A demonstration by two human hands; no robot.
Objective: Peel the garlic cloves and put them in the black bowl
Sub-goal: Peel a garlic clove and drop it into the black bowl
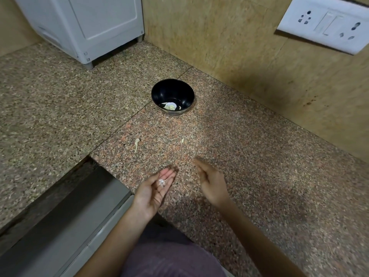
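The black bowl (173, 90) stands on the granite counter (259, 156) toward the back, with pale garlic pieces (170, 106) at its bottom. My left hand (153, 191) lies palm up near the counter's front edge, its fingers nearly straight, and a small white scrap of garlic skin (161, 182) rests on them. My right hand (211, 181) hovers just to the right of it, blurred, with fingers extended and nothing in it.
A garlic stem scrap (137, 144) and a tiny peel bit (182, 140) lie on the counter between the hands and the bowl. A white appliance (83, 27) stands at the back left. A socket plate (327, 23) is on the right wall. A recessed gap (65, 196) opens front left.
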